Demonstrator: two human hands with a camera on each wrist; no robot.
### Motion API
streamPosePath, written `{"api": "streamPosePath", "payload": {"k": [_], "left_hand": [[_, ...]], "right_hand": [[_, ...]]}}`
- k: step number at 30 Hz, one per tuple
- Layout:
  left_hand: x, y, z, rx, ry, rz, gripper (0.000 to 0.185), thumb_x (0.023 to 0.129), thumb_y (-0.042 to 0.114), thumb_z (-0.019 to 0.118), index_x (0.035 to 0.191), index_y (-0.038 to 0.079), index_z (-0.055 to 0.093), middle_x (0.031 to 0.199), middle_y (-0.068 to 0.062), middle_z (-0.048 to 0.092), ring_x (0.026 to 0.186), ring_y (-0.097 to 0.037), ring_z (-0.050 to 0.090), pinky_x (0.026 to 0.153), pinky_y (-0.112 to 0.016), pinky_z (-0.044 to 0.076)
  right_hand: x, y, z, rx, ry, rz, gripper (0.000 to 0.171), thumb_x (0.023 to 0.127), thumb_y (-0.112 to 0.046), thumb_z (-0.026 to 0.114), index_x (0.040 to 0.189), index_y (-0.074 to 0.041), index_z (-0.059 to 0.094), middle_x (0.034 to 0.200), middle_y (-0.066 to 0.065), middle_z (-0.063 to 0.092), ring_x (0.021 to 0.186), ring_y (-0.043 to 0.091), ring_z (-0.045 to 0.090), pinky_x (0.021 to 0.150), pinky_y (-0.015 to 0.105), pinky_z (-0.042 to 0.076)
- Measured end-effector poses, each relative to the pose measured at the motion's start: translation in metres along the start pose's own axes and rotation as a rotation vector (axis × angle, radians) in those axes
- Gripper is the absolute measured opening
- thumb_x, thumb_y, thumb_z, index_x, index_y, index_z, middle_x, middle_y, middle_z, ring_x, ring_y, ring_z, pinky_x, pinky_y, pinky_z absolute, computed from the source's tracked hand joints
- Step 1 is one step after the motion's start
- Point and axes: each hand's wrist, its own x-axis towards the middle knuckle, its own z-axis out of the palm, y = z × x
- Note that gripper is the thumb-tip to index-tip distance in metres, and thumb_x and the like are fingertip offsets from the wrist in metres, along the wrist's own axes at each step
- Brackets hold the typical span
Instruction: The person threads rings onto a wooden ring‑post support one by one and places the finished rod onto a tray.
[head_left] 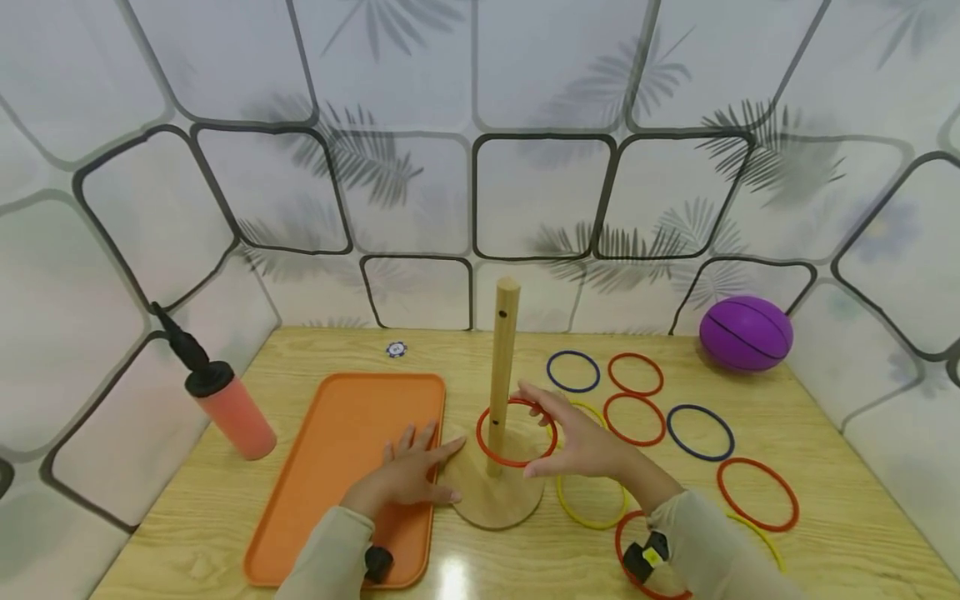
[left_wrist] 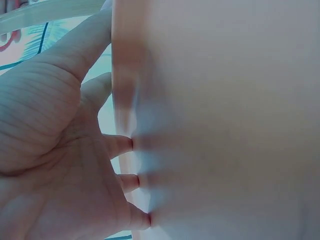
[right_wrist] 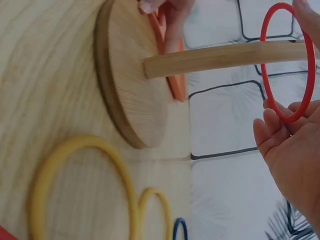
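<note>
Grips red ring point(right_wrist: 280, 6) around post point(head_left: 503, 358), between thumb and fingers of right hand point(head_left: 581, 437). Spreads left hand point(head_left: 405, 471) wide, left of post. Under post, table point(head_left: 540, 558); behind it, patterned wall point(head_left: 540, 200).

– Which colour is the held ring point(head_left: 517, 464) by the right hand point(head_left: 581, 437)?
– Red; the scattered rings point(head_left: 692, 407) to its right are red, blue and yellow
– And near the left hand point(head_left: 405, 475)?
– Solid orange tray point(head_left: 345, 442), coral pump point(head_left: 236, 417) with black top
– Beyond both hands?
– White wall point(head_left: 540, 196), black-and-grey outlines, grey fronds; dark-lined purple ball point(head_left: 746, 337)
– Beneath?
– Pale yellowish wood-grain counter point(head_left: 540, 571)
</note>
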Motion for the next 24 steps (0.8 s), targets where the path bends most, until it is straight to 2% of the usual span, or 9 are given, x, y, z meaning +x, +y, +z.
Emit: {"api": "streamPosePath", "payload": {"k": [3, 6, 11, 16, 24], "left_hand": [[0.000, 0.001, -0.001, 0.004, 0.008, 0.002, 0.077, 0.080, 0.048, 0.072, 0.147, 0.031, 0.037, 0.157, -0.017, 0.005, 0.140, -0.047, -0.003, 0.104, -0.068, -0.002], [0.000, 0.002, -0.002, 0.004, 0.012, 0.005, 0.077, 0.080, 0.047, 0.072, 0.147, 0.030, 0.038, 0.157, -0.018, 0.005, 0.140, -0.047, -0.002, 0.104, -0.069, -0.002], [-0.001, 0.002, -0.001, 0.011, 0.010, 0.008, 0.077, 0.080, 0.047, 0.072, 0.147, 0.030, 0.038, 0.157, -0.018, 0.006, 0.140, -0.047, -0.002, 0.104, -0.069, -0.001], [0.000, 0.000, 0.000, 0.017, 0.015, 0.008, 0.077, 0.080, 0.047, 0.072, 0.147, 0.029, 0.038, 0.157, -0.018, 0.006, 0.140, -0.047, -0.002, 0.104, -0.069, -0.002], [0.001, -0.003, 0.001, 0.018, 0.016, 0.013, 0.077, 0.080, 0.048, 0.072, 0.147, 0.031, 0.037, 0.157, -0.018, 0.005, 0.140, -0.047, -0.003, 0.104, -0.069, -0.002]], "right_hand": [[-0.002, 0.004, 0.008, 0.000, -0.003, 0.016, 0.101, 0.074, -0.034, 0.081, 0.150, -0.002, 0.022, 0.143, 0.011, 0.042, 0.112, 0.016, 0.042, 0.088, 0.038, 0.043], [-0.005, 0.008, 0.015, 0.015, -0.015, 0.073, 0.102, 0.074, -0.035, 0.081, 0.150, -0.004, 0.021, 0.144, 0.009, 0.040, 0.113, 0.024, 0.042, 0.089, 0.044, 0.042], [-0.009, 0.018, 0.025, 0.018, -0.025, 0.125, 0.104, 0.072, -0.032, 0.083, 0.150, -0.002, 0.021, 0.144, 0.009, 0.040, 0.115, 0.035, 0.041, 0.092, 0.041, 0.042], [-0.012, 0.029, 0.035, 0.024, -0.026, 0.125, 0.104, 0.071, -0.032, 0.084, 0.150, -0.003, 0.023, 0.143, 0.010, 0.041, 0.115, 0.034, 0.041, 0.092, 0.042, 0.041], [-0.015, 0.036, 0.047, 0.015, -0.067, 0.169, 0.100, 0.071, -0.040, 0.082, 0.150, -0.020, 0.025, 0.143, 0.001, 0.039, 0.121, 0.025, 0.036, 0.098, 0.044, 0.037]]}}
